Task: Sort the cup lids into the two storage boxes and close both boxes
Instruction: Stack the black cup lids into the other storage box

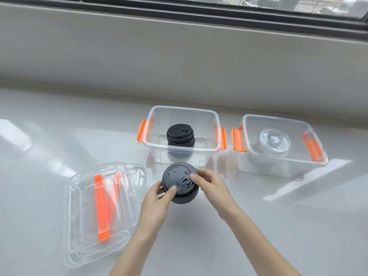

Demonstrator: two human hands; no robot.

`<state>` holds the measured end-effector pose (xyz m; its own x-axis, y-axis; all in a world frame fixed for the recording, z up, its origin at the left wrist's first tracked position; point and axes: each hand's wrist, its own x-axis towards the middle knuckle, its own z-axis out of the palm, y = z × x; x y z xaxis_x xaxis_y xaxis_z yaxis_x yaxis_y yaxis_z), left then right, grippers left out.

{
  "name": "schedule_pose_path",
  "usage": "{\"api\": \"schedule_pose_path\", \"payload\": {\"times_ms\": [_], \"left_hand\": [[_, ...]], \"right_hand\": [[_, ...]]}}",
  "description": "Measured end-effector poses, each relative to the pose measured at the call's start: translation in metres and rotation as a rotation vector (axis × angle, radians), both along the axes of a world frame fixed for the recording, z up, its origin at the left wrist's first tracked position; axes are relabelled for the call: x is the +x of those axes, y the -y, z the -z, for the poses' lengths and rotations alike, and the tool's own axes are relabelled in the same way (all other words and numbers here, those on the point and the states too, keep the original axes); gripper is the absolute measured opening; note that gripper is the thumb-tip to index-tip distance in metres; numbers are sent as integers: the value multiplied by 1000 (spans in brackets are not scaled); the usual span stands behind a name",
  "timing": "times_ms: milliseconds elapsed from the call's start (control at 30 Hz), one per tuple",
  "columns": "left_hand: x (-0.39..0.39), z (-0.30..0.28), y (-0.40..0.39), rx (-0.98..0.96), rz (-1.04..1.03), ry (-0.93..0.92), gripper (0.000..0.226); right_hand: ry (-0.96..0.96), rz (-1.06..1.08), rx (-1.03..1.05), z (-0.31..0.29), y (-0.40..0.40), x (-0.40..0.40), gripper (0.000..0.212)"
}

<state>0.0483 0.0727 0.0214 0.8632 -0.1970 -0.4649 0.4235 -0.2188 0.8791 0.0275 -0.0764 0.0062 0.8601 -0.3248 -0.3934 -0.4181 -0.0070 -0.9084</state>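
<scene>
Head view shows the left hand [159,196] and right hand [207,183], each grip clamped on the rim of light, stiff, slippery round black plastic cup lids [180,184].

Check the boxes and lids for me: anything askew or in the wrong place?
Nothing spilled or missorted. The black stack in the left box sits slightly uneven, and the two box covers lie overlapped, crooked, on the table's left. Both hands hold more black lids.
</scene>
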Motion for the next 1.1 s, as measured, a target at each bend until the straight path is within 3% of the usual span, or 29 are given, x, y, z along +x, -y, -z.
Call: {"api": "schedule_pose_path", "payload": {"times_ms": [167,333,500,600,700,933,1100], "left_hand": [[32,-49,3,-37,-3,204,28],[83,-68,21,-10,27,276,31],[131,-59,44,24,84,240,30],[152,-51,55,61,99,174,34],[166,-46,64,54,86,103,36],[179,-37,67,244,205,71,20],[183,-26,68,345,290,9,24]], "right_hand": [[215,25,-44,-54,10,26,24],[276,38,-82,-83,24,72,13],[246,46,-78,-78,43,118,7],[168,68,-114,-67,52,144,20],[100,39,-130,-54,57,164,12],[-1,9,-176,-30,58,184,41],[-42,-34,-231,-30,55,180,38]]}}
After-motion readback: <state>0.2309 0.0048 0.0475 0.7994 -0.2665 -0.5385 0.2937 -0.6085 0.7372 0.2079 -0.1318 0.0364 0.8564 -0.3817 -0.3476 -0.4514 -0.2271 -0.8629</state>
